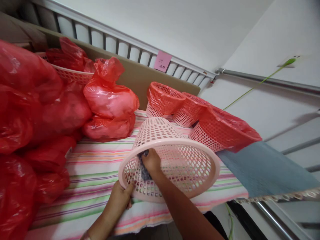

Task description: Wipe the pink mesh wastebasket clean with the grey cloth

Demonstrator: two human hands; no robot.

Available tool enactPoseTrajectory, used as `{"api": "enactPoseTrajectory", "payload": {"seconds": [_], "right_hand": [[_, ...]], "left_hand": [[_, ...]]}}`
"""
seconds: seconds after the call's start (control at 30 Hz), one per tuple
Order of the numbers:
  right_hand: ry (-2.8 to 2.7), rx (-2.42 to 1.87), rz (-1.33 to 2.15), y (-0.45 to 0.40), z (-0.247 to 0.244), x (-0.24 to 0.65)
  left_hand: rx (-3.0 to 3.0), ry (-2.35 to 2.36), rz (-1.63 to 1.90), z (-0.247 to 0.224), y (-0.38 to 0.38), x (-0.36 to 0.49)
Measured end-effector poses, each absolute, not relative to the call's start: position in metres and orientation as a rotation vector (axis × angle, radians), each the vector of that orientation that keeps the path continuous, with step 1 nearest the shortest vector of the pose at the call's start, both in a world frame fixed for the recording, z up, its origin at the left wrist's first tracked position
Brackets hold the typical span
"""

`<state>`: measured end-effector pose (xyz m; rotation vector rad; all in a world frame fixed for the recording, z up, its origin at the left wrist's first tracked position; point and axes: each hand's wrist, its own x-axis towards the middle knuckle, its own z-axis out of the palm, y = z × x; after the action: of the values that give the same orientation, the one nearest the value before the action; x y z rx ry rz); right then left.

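A pink perforated plastic basket [160, 130] lies on its side on the striped cloth [95, 173], its wide mouth turned toward me. My left hand [122, 195] grips the rim at the lower left, thumb inside and fingers outside. Reaching through the mouth, my right hand [151, 161] is closed on a dark grey cloth [145, 171] against the basket's inner left wall. Part of the cloth is hidden behind the fingers.
Several baskets lined with red plastic bags [167, 95] stand behind and to the right. Filled red bags [111, 100] are piled at the left. A slatted white rail [122, 50] with a pink note [162, 61] runs along the back. Blue fabric [265, 166] hangs at the right edge.
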<state>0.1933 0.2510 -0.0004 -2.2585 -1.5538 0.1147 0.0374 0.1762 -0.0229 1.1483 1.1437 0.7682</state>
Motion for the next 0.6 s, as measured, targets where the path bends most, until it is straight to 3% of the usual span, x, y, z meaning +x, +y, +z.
{"api": "enactPoseTrajectory", "payload": {"seconds": [0.3,0.6], "right_hand": [[-1.388,-2.351,0.182,0.316,-0.005,0.222],[-1.620,-2.110,0.372,0.225,0.004,0.165]], "left_hand": [[1.178,1.171,0.774,0.000,0.204,0.024],[1.072,1.111,0.826,-0.029,0.197,0.031]]}}
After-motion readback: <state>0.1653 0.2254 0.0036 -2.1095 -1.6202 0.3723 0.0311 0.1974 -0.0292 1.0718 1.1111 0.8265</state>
